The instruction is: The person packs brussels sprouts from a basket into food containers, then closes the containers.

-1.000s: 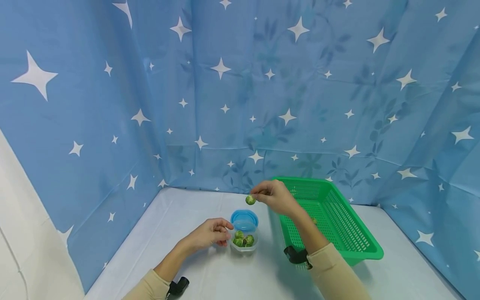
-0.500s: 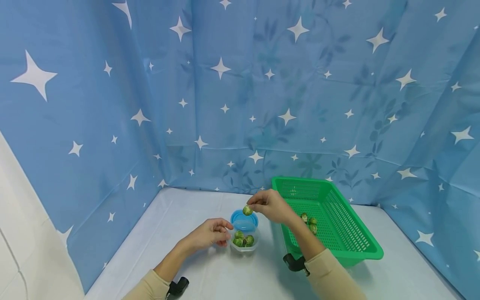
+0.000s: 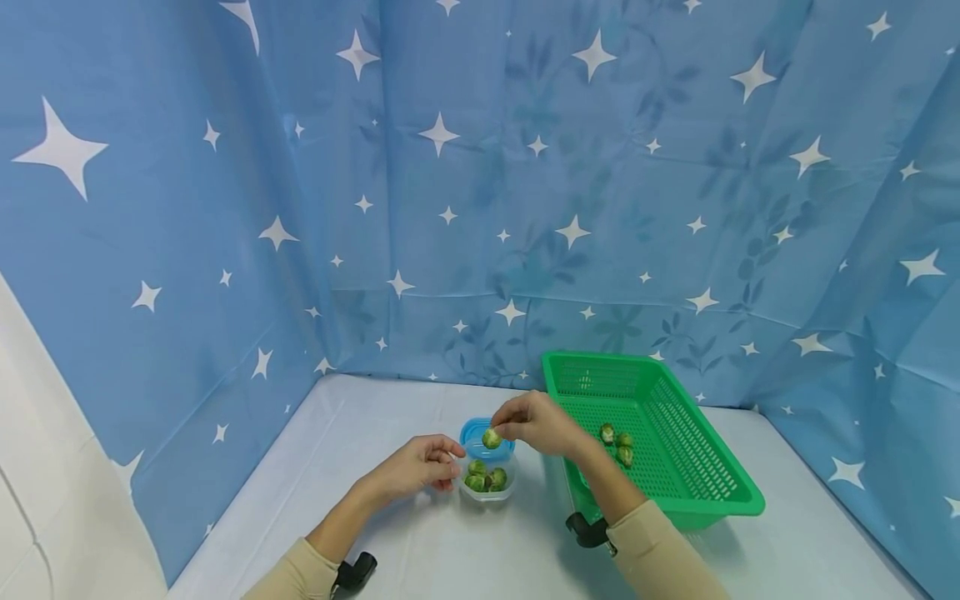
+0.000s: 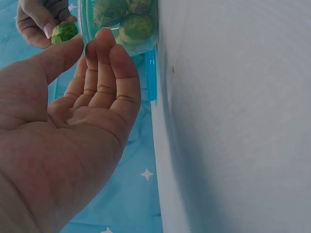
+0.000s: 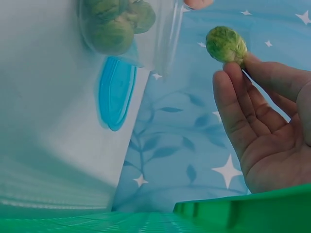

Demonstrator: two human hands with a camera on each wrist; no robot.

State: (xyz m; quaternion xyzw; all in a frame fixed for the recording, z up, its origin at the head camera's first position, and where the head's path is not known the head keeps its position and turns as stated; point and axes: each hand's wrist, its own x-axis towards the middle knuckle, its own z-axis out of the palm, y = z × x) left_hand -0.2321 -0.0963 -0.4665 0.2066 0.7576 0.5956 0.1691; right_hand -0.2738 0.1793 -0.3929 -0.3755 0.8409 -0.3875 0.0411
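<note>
My right hand (image 3: 534, 423) pinches a Brussels sprout (image 5: 225, 44) between thumb and fingertips, above the blue lid (image 3: 476, 430) in the head view. Just in front of the lid stands a small clear container (image 3: 487, 496) holding several Brussels sprouts (image 3: 498, 478). Beside the container's left wall is my left hand (image 3: 420, 467), its fingers loosely bent and nothing in them. In the left wrist view, that hand's fingertips (image 4: 104, 41) lie close to the clear wall; whether they touch it I cannot tell. The right wrist view shows the held sprout clear of the container.
A green perforated basket (image 3: 701, 450) stands to the right, with a few Brussels sprouts (image 3: 624, 456) on its floor near the left side. White cloth (image 3: 420, 550) covers the table. A blue star-patterned curtain (image 3: 465, 183) hangs behind and along both sides.
My right hand has come down and slightly left with the pinched sprout, from beside the basket to over the blue lid. The basket's sprouts are now uncovered. My left hand stays put.
</note>
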